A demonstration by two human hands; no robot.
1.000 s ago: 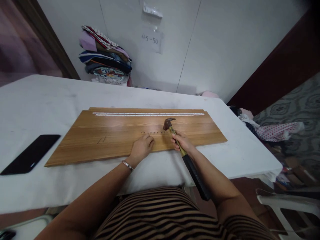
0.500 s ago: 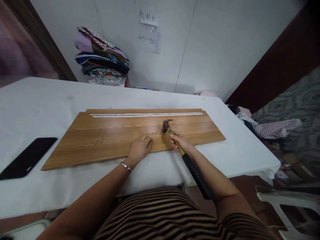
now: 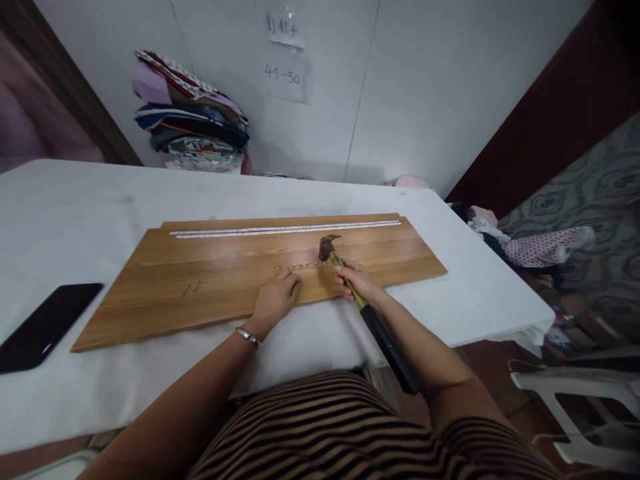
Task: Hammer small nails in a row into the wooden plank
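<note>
In my right hand (image 3: 356,279) is a claw hammer (image 3: 371,315) with a rusty brown head, gripped on the yellowish shaft near the head. Its black grip runs back under my forearm. The hammer head is over the wooden board (image 3: 165,280), at the right end of a row of several small nails (image 3: 294,265). Whether it touches a nail is too small to tell. My left hand (image 3: 277,293) rests palm down on the board just in front of the nails, fingers bent and thumb apart, with nothing visible in it.
Two white strips (image 3: 285,230) with marks run along the board's far edge. A black phone (image 3: 47,327) lies left of the board on the white-covered table (image 3: 125,193). Folded cloths (image 3: 195,113) are piled at the wall. A white plastic chair (image 3: 565,413) stands at the lower right.
The whole view has shifted slightly, so the board and table sit a little further left. Both hands and the hammer keep nearly the same places over the board.
</note>
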